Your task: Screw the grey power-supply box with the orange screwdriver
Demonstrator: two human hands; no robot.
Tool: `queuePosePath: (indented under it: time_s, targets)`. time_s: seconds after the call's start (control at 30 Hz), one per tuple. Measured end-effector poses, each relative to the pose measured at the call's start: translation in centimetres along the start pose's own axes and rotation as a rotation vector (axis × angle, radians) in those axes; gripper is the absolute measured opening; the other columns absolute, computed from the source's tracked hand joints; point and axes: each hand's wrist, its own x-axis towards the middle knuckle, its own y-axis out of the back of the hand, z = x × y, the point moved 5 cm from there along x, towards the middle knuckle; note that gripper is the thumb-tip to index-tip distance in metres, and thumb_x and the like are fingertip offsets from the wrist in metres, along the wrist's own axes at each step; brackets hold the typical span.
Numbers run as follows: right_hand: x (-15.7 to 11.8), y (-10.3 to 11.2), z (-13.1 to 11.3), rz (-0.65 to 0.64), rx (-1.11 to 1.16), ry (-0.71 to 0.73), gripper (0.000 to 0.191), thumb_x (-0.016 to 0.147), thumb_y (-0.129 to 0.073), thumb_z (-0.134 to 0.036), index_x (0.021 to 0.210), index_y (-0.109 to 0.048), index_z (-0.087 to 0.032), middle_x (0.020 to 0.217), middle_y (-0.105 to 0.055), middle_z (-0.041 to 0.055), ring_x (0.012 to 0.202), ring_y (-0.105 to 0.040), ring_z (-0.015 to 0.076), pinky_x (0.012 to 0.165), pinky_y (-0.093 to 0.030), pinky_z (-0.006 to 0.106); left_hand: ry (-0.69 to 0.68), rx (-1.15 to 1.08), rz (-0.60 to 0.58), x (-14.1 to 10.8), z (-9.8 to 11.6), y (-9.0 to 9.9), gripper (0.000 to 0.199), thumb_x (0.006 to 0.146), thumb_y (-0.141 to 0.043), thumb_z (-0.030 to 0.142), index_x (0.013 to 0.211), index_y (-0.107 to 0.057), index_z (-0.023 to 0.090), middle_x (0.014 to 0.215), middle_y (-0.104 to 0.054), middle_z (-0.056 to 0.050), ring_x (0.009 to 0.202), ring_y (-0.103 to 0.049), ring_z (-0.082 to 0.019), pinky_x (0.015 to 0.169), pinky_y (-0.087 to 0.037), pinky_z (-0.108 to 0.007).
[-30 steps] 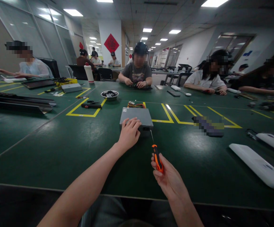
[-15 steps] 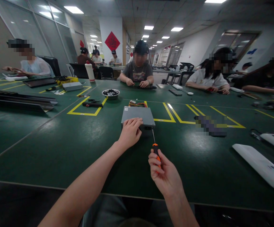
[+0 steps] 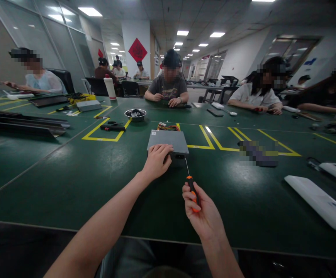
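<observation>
A grey metal box with a socket in its near face lies on the green table, with coloured wires behind it. My left hand rests on its near left part, fingers bent over the top edge and gripping it. My right hand is closed around an orange and black screwdriver. The screwdriver's thin shaft points forward, its tip at the lower right corner of the box's near face. Whether the tip sits in a screw is too small to tell.
Behind the box stands a metal bowl of dark pieces. A black tool lies left, near yellow tape. White devices lie at the right. A person sits opposite; others sit at both sides.
The box and my left hand have shifted very slightly left. The screwdriver is turned a little in my right hand. The person opposite has moved their hands.
</observation>
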Motion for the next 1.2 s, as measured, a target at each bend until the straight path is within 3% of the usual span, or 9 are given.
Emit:
queuePosePath:
  time_s: [0.13, 0.23, 0.4, 0.63, 0.77, 0.97, 1.2]
  targets:
    - [0.4, 0.2, 0.4, 0.022, -0.071, -0.040, 0.020, 0.092, -0.032, -0.020, 0.094, -0.049, -0.009, 0.067, -0.046, -0.0012, 0.046, -0.044, 0.0025, 0.031, -0.033, 0.009, -0.015, 0.042, 0.004, -0.1, 0.2, -0.2, 0.035, 0.083, -0.042, 0.018, 0.116, -0.049, 0.026, 0.116, -0.056, -0.001, 0.110, -0.045, -0.019, 0.091, -0.030, -0.037]
    - [0.8, 0.2, 0.6, -0.006, -0.084, -0.024, 0.022, 0.092, -0.032, -0.021, 0.095, -0.050, -0.009, 0.066, -0.045, -0.0017, 0.041, -0.040, 0.0019, 0.028, -0.029, 0.009, -0.030, 0.065, 0.006, -0.2, 0.2, -0.4, 0.037, 0.083, -0.042, 0.018, 0.118, -0.050, 0.027, 0.118, -0.055, -0.002, 0.111, -0.043, -0.020, 0.092, -0.029, -0.038]
    - [0.8, 0.2, 0.4, -0.033, -0.011, -0.027, 0.014, 0.090, -0.035, -0.017, 0.084, -0.047, -0.011, 0.070, -0.045, -0.0005, 0.041, -0.039, 0.0000, 0.026, -0.025, 0.007, -0.028, 0.077, 0.005, -0.4, 0.1, -0.5, 0.039, 0.081, -0.043, 0.016, 0.118, -0.050, 0.026, 0.121, -0.053, -0.002, 0.113, -0.043, -0.020, 0.094, -0.029, -0.038]
    - [0.4, 0.0, -0.1, -0.037, 0.120, -0.114, 0.018, 0.092, -0.034, -0.020, 0.096, -0.047, -0.009, 0.074, -0.045, 0.0000, 0.045, -0.043, 0.0004, 0.031, -0.033, 0.007, -0.053, 0.077, 0.010, -0.4, 0.3, -0.4, 0.042, 0.080, -0.043, 0.013, 0.120, -0.048, 0.027, 0.130, -0.049, 0.002, 0.121, -0.039, -0.018, 0.100, -0.024, -0.038]
    - [0.6, 0.4, -0.3, 0.015, -0.006, -0.061, 0.018, 0.091, -0.035, -0.020, 0.099, -0.049, -0.011, 0.070, -0.044, -0.0014, 0.045, -0.043, 0.0024, 0.030, -0.032, 0.010, -0.050, 0.072, 0.016, -0.4, 0.3, -0.5, 0.042, 0.080, -0.043, 0.013, 0.119, -0.049, 0.026, 0.128, -0.051, 0.002, 0.119, -0.041, -0.018, 0.099, -0.026, -0.038]
    - [0.6, 0.4, -0.8, 0.034, -0.037, 0.024, 0.008, 0.087, -0.040, -0.010, 0.087, -0.048, -0.011, 0.074, -0.047, 0.0012, 0.045, -0.041, 0.0005, 0.027, -0.026, 0.007, -0.038, 0.071, 0.020, -0.4, 0.4, -0.4, 0.041, 0.080, -0.043, 0.013, 0.119, -0.050, 0.026, 0.127, -0.052, 0.001, 0.118, -0.042, -0.018, 0.097, -0.028, -0.038]
    - [0.3, 0.2, -0.6, -0.001, 0.146, -0.119, 0.017, 0.091, -0.034, -0.019, 0.100, -0.046, -0.011, 0.070, -0.047, -0.0006, 0.046, -0.046, 0.0010, 0.030, -0.033, 0.006, -0.035, 0.053, 0.020, -0.3, 0.6, -0.3, 0.040, 0.080, -0.043, 0.013, 0.117, -0.051, 0.026, 0.126, -0.053, 0.001, 0.118, -0.043, -0.019, 0.097, -0.028, -0.038]
